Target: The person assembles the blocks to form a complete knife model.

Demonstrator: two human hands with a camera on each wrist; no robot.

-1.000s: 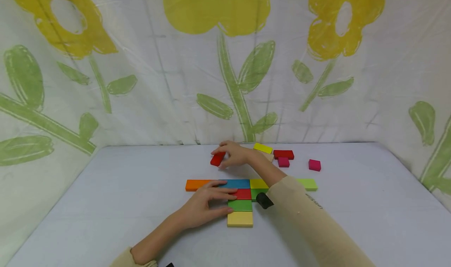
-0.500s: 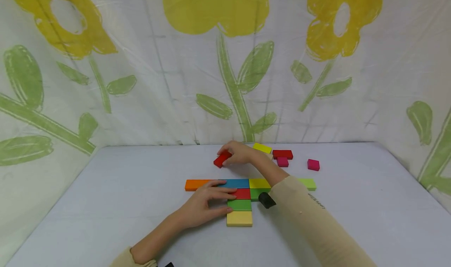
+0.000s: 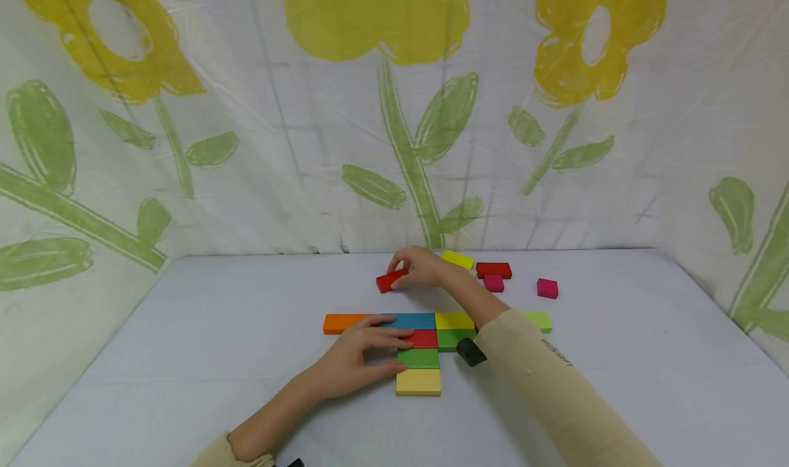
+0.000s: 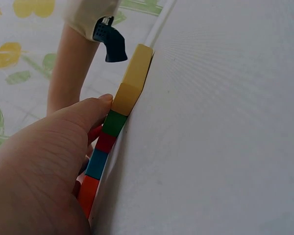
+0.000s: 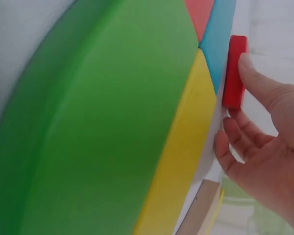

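Behind a flat layout of coloured wooden blocks, my right hand [image 3: 425, 268] pinches a red block [image 3: 387, 281] between thumb and fingers, low at the table's far side. In the right wrist view the thumb lies on this red block [image 5: 233, 73]. My left hand [image 3: 354, 357] rests on the layout's left side, fingers extended over the blue block [image 3: 416, 322] and a second red block [image 3: 427, 339]. Its thumb tip touches a green block [image 3: 421, 359], above a pale yellow block [image 3: 418, 382]. An orange block [image 3: 342, 324] forms the row's left end.
Beyond the layout lie a yellow block [image 3: 458, 259], another red block [image 3: 494, 270] and two magenta cubes, one farther right [image 3: 547, 288]. My right forearm crosses the row between the bright yellow block [image 3: 453, 321] and the light green block [image 3: 539, 321]. A flowered curtain [image 3: 308, 145] hangs behind the table.
My right hand has closed its fingers on the red block, which has turned and shifted slightly right. The left hand stays in place on the layout.
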